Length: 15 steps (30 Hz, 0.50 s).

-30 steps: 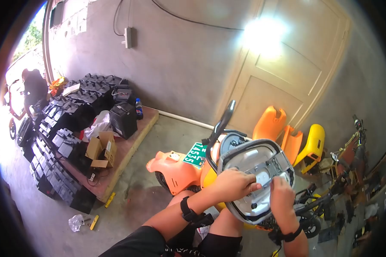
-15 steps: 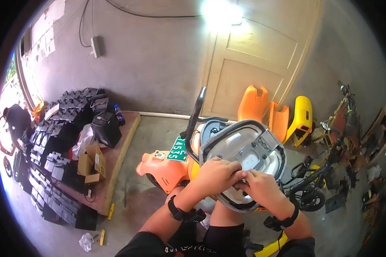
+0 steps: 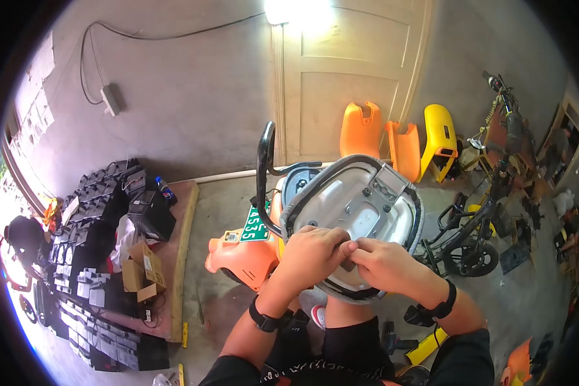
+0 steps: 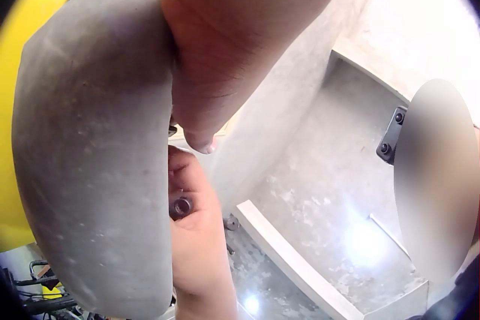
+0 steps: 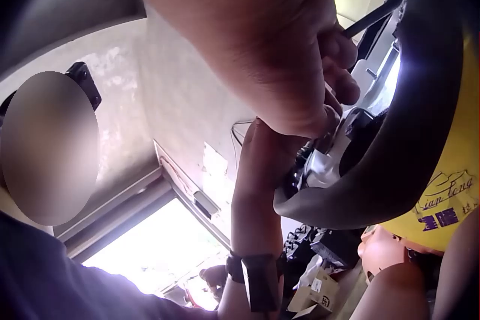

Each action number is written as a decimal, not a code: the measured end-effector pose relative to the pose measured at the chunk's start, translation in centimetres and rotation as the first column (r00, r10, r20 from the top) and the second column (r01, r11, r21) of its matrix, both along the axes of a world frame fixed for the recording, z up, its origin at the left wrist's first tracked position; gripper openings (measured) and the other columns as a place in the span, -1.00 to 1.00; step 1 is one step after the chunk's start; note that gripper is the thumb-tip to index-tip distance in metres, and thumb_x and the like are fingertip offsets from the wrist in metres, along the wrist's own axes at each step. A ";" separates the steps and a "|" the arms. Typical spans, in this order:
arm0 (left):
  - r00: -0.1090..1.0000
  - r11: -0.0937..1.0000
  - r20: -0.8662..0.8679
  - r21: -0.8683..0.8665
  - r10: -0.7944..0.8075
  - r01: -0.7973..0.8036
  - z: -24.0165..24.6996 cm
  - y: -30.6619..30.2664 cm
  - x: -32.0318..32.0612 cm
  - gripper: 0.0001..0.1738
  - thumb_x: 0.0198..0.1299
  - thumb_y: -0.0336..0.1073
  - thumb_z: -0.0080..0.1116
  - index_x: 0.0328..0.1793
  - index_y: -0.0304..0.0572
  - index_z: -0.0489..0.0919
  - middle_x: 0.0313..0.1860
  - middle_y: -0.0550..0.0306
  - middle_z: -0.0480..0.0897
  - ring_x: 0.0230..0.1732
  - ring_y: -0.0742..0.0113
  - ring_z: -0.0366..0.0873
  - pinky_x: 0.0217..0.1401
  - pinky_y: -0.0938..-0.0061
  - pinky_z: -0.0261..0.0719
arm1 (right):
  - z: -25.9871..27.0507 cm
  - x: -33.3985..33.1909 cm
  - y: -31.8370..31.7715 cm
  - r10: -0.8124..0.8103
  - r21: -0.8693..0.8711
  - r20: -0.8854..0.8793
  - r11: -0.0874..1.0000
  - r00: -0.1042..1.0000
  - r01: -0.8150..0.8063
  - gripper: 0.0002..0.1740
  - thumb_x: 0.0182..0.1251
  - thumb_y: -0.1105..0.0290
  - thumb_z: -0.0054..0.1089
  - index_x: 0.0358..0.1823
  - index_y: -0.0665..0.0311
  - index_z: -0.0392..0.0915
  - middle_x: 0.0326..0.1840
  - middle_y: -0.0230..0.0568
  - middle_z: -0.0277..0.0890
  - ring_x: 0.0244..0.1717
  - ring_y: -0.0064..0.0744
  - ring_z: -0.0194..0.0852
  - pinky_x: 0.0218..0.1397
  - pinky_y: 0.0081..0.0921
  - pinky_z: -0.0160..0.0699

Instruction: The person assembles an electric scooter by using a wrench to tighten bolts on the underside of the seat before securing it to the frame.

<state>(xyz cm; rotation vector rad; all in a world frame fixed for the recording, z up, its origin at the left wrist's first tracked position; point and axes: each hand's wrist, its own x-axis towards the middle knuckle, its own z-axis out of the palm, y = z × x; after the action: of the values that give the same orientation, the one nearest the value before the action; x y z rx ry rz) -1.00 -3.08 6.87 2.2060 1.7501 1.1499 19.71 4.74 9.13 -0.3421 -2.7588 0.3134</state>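
A tilted-up scooter seat [image 3: 331,196] shows its pale grey underside, metal plate [image 3: 365,219] and dark rim towards me. Both hands meet over its near edge. My right hand [image 3: 392,267] grips a slim dark wrench [image 5: 373,18], whose shaft sticks out past the fingers in the right wrist view. Its round hollow end peeks out of the palm in the left wrist view. My left hand [image 3: 312,257] is bent in over the underside beside the right thumb, its fingertips hidden; I cannot tell what they hold. Behind the seat stands the orange and yellow scooter [image 3: 244,254] with a green plate [image 3: 256,223].
Rows of black batteries [image 3: 90,225] stand on a low platform at left, with an open cardboard box [image 3: 143,273]. Orange and yellow body panels [image 3: 360,132] lean by the door. A stripped bike frame [image 3: 473,238] is at right. A power drill [image 3: 395,341] lies by my legs.
My right hand has come in from the seat's right side to meet the left at the near edge. The head view has swung right and lower.
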 end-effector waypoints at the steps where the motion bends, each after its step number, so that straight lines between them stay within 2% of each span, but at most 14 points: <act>1: 1.000 1.000 0.006 0.008 -0.003 0.003 0.0 -0.1 0.0 -0.60 0.50 0.09 0.19 -0.05 -0.07 0.75 -0.22 0.09 0.80 -0.13 -0.02 0.75 0.08 0.18 0.63 | 0.0 0.1 -0.1 -0.005 -0.003 -0.002 1.000 1.000 0.005 -0.76 0.27 0.55 0.22 -0.04 0.18 0.61 -0.09 -0.20 0.63 -0.06 -0.02 0.70 -0.08 -0.15 0.74; 3: 1.000 1.000 0.010 0.013 -0.008 0.008 0.0 -0.1 0.0 -0.60 0.50 0.09 0.19 -0.06 -0.07 0.75 -0.22 0.09 0.80 -0.13 -0.01 0.76 0.08 0.18 0.63 | 0.2 0.5 -0.3 -0.077 0.032 -0.076 0.996 0.994 0.080 -0.80 0.29 0.46 0.32 -0.07 0.18 0.61 -0.13 -0.17 0.63 -0.13 0.02 0.71 -0.12 -0.14 0.74; 4: 1.000 1.000 0.003 0.025 -0.006 0.006 -0.1 -0.1 0.0 -0.62 0.49 0.07 0.22 -0.06 -0.07 0.75 -0.23 0.09 0.80 -0.13 -0.01 0.76 0.08 0.18 0.63 | 0.4 0.9 -0.4 -0.082 0.026 -0.077 0.996 0.994 0.084 -0.80 0.29 0.46 0.32 -0.07 0.18 0.61 -0.13 -0.17 0.63 -0.13 0.02 0.71 -0.12 -0.14 0.74; 6: 1.000 0.999 -0.005 0.031 -0.014 0.014 -0.1 -0.1 -0.1 -0.64 0.48 0.05 0.24 -0.06 -0.07 0.75 -0.23 0.09 0.80 -0.13 -0.01 0.77 0.08 0.19 0.63 | 0.9 2.8 -0.4 -0.220 -0.023 -0.123 0.976 0.968 0.219 -0.80 0.33 0.37 0.40 -0.08 0.22 0.63 -0.18 -0.14 0.64 -0.25 -0.01 0.71 -0.19 -0.18 0.71; 7: 1.000 1.000 -0.003 0.018 -0.013 0.013 0.0 -0.2 -0.1 -0.67 0.45 0.02 0.27 -0.06 -0.07 0.75 -0.22 0.09 0.80 -0.13 0.00 0.77 0.08 0.19 0.63 | 1.0 4.0 -0.7 -0.232 -0.032 -0.119 0.973 0.966 0.229 -0.80 0.33 0.37 0.40 -0.08 0.22 0.63 -0.18 -0.14 0.64 -0.25 -0.01 0.71 -0.19 -0.18 0.71; 8: 1.000 1.000 0.001 0.007 -0.016 0.016 0.1 -0.3 0.0 -0.70 0.43 -0.02 0.30 -0.06 -0.07 0.75 -0.22 0.09 0.80 -0.13 0.00 0.77 0.08 0.19 0.63 | 1.1 5.3 -0.9 -0.384 -0.145 -0.147 0.920 0.911 0.365 -0.80 0.36 0.35 0.41 -0.10 0.26 0.64 -0.22 -0.12 0.64 -0.30 -0.04 0.68 -0.21 -0.21 0.67; 9: 0.999 0.999 0.007 0.000 -0.037 0.037 0.3 -0.3 0.0 -0.70 0.43 -0.02 0.30 -0.06 -0.07 0.75 -0.22 0.09 0.80 -0.13 0.00 0.77 0.08 0.19 0.63 | 0.9 7.0 -1.0 -0.535 -0.256 -0.156 0.834 0.830 0.489 -0.79 0.38 0.33 0.42 -0.13 0.30 0.65 -0.26 -0.09 0.64 -0.36 -0.07 0.65 -0.24 -0.25 0.64; 11: 1.000 1.000 -0.013 0.023 -0.005 0.005 0.4 -0.4 0.0 -0.75 0.38 -0.10 0.36 -0.07 -0.10 0.76 -0.20 0.07 0.81 -0.10 0.00 0.77 0.08 0.18 0.63 | -2.4 11.6 0.0 -0.699 -0.265 -0.287 0.715 0.655 0.647 -0.77 0.43 0.32 0.40 -0.21 0.37 0.64 -0.33 -0.05 0.63 -0.39 -0.12 0.60 -0.27 -0.28 0.57; 12: 1.000 1.000 -0.009 0.010 0.008 -0.008 0.5 -0.5 0.2 -0.75 0.34 -0.12 0.39 -0.08 -0.13 0.76 -0.19 0.04 0.81 -0.08 -0.02 0.76 0.08 0.17 0.63 | -3.7 14.2 0.1 -0.778 -0.307 -0.275 0.628 0.564 0.715 -0.72 0.48 0.28 0.36 -0.24 0.39 0.62 -0.39 -0.02 0.59 -0.40 -0.08 0.56 -0.28 -0.23 0.54; 13: 0.999 0.999 -0.028 0.038 0.021 -0.020 0.7 -0.5 0.2 -0.74 0.31 -0.13 0.42 -0.06 -0.15 0.76 -0.19 0.02 0.81 -0.09 -0.05 0.75 0.06 0.15 0.63 | -6.9 17.9 0.9 -0.826 -0.273 -0.296 0.554 0.479 0.787 -0.67 0.52 0.21 0.31 -0.25 0.40 0.62 -0.40 0.04 0.61 -0.40 0.05 0.58 -0.27 -0.16 0.53; 14: 1.000 0.998 -0.017 0.057 0.018 -0.017 0.7 -0.3 0.4 -0.75 0.30 -0.12 0.42 -0.15 -0.14 0.74 -0.26 0.03 0.79 -0.17 -0.06 0.74 0.03 0.14 0.61 | -10.1 21.4 0.6 -0.921 -0.281 -0.161 0.386 0.353 0.879 -0.64 0.53 0.17 0.28 -0.23 0.40 0.65 -0.35 0.11 0.66 -0.35 0.15 0.62 -0.22 -0.11 0.56; 15: 1.000 0.997 -0.005 0.066 0.025 -0.024 0.2 -0.1 0.5 -0.76 0.26 -0.15 0.45 -0.11 -0.14 0.75 -0.23 0.02 0.79 -0.15 -0.06 0.73 0.03 0.15 0.61 | -13.5 25.2 -0.4 -0.979 -0.272 -0.023 0.201 0.202 0.941 -0.60 0.54 0.13 0.25 -0.21 0.41 0.68 -0.30 0.17 0.70 -0.29 0.24 0.67 -0.18 -0.06 0.59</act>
<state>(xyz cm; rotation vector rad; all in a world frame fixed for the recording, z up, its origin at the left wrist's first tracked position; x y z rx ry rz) -0.53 -3.18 7.06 2.2332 1.7714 1.2253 44.86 4.29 -4.35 -1.8908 -1.7269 0.2302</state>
